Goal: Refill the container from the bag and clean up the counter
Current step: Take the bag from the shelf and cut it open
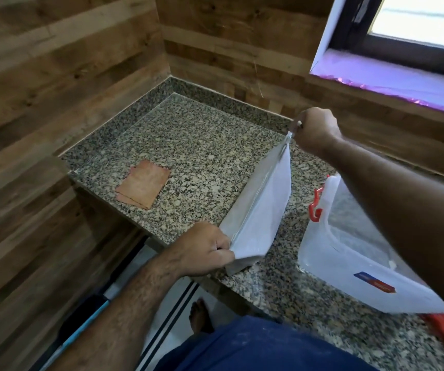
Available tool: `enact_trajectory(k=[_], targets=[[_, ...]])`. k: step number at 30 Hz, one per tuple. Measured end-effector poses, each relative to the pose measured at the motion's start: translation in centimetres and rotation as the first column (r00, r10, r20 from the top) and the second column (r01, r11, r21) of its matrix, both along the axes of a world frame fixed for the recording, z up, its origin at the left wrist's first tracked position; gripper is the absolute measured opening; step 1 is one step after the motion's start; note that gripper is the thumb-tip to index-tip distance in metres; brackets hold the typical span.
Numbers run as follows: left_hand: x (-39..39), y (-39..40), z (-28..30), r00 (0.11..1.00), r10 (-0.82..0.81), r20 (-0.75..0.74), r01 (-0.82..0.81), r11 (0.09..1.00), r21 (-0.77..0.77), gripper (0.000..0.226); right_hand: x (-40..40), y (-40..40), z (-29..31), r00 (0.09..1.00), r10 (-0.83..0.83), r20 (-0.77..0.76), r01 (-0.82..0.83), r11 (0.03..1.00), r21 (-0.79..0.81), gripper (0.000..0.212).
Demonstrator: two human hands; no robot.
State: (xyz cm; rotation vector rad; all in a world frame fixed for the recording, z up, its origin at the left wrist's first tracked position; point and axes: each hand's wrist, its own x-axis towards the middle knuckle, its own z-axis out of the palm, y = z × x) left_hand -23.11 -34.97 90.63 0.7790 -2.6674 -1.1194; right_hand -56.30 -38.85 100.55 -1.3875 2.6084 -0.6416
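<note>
Bag (258, 207) stands on the counter (188, 145), each hand pinching an end: left (204, 250) near, right (314, 129) far; keep it taut beside the container (349, 263)

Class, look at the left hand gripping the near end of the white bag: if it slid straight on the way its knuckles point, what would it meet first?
The left hand points rightward, so it would likely press into the white bag it already holds; beyond that lies the clear plastic container. Depth is uncertain.
</note>
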Motion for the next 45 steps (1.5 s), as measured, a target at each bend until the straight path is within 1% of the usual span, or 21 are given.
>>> enact_trajectory(k=[3,6,9,12,13,14,16,17,18,20,22,24,26,28,30,32,34,37,41,43,45], targets=[[-0.3,-0.5,0.5,0.997,-0.029,0.067,0.023,0.996,0.091,0.035,-1.1,-1.0,-0.5,0.998,-0.049,0.025,0.050,0.998,-0.045,0.021],[-0.4,-1.2,0.6,0.992,-0.061,0.112,0.042,0.986,0.163,0.035,-0.9,-1.4,-1.7,0.996,-0.083,0.035,0.085,0.994,-0.069,0.024],[-0.7,-1.7,0.4,0.984,-0.111,0.139,0.083,0.978,0.191,0.042,-0.8,-1.5,-2.3,0.991,-0.125,0.043,0.128,0.987,-0.093,0.023],[-0.8,-2.6,0.2,0.967,-0.196,0.165,0.162,0.967,0.199,0.046,-1.1,-1.8,-2.1,0.972,-0.213,0.095,0.221,0.972,-0.081,0.017],[-0.7,-2.9,0.2,0.958,-0.233,0.169,0.196,0.958,0.208,0.047,-1.2,-1.9,-1.9,0.962,-0.252,0.102,0.258,0.965,-0.053,0.022],[-0.6,-3.4,0.3,0.951,-0.264,0.159,0.225,0.947,0.231,0.048,-1.3,-2.0,-1.8,0.957,-0.277,0.090,0.278,0.961,0.002,0.032],[-0.4,-4.4,0.3,0.953,-0.287,0.098,0.246,0.921,0.301,0.049,-0.5,-1.7,-1.1,0.958,-0.280,0.067,0.264,0.948,0.177,0.055],[-0.4,-5.1,0.2,0.962,-0.268,0.057,0.237,0.918,0.318,0.052,0.3,-1.4,-0.7,0.958,-0.272,0.089,0.242,0.936,0.257,0.066],[-0.4,-5.9,0.0,0.972,-0.235,0.021,0.216,0.923,0.318,0.055,1.2,-1.0,-0.7,0.952,-0.272,0.142,0.215,0.922,0.321,0.076],[-0.4,-7.6,-0.5,0.983,-0.179,-0.035,0.181,0.937,0.298,0.059,3.4,-0.1,-1.2,0.911,-0.297,0.285,0.155,0.889,0.430,0.088],[-0.6,-9.2,-0.8,0.983,-0.169,-0.068,0.181,0.943,0.280,0.063,5.2,0.4,-2.6,0.867,-0.320,0.383,0.089,0.855,0.511,0.098],[-0.7,-10.6,-0.9,0.982,-0.165,-0.089,0.183,0.952,0.247,0.066,6.5,0.3,-4.2,0.880,-0.308,0.362,0.071,0.838,0.541,0.094],[-0.9,-11.7,-0.9,0.981,-0.159,-0.111,0.181,0.958,0.222,0.068,7.3,-0.3,-5.3,0.935,-0.270,0.230,0.108,0.835,0.540,0.085],[-1.1,-12.5,-1.2,0.979,-0.157,-0.130,0.182,0.961,0.208,0.067,7.9,-0.9,-6.0,0.961,-0.253,0.113,0.159,0.837,0.524,0.076],[-1.3,-12.9,-1.4,0.980,-0.155,-0.122,0.177,0.964,0.199,0.066,8.2,-1.2,-6.4,0.966,-0.253,0.058,0.186,0.831,0.525,0.065],[-1.6,-13.3,-1.7,0.983,-0.150,-0.105,0.166,0.971,0.169,0.067,8.2,-1.2,-6.6,0.963,-0.265,0.044,0.204,0.827,0.525,0.059],[-1.9,-13.6,-2.1,0.989,-0.113,-0.095,0.127,0.978,0.166,0.069,8.2,-1.1,-6.6,0.958,-0.283,0.039,0.226,0.835,0.502,0.055],[-2.6,-14.2,-2.3,0.996,-0.020,-0.086,0.037,0.979,0.200,0.070,8.5,-1.0,-5.9,0.964,-0.263,0.042,0.209,0.846,0.491,0.055],[-3.8,-15.1,-0.7,0.977,0.202,-0.069,-0.176,0.945,0.276,0.071,9.7,-0.6,-3.9,0.982,-0.185,0.033,0.151,0.881,0.449,0.054],[-4.5,-16.3,-0.4,0.941,0.331,-0.066,-0.292,0.897,0.331,0.072,10.2,-0.5,-2.3,0.991,-0.132,0.021,0.114,0.914,0.389,0.054],[-5.5,-18.0,-0.4,0.873,0.480,-0.089,-0.397,0.805,0.441,0.069,10.7,-0.5,0.1,0.997,-0.072,-0.007,0.070,0.946,0.316,0.059]])
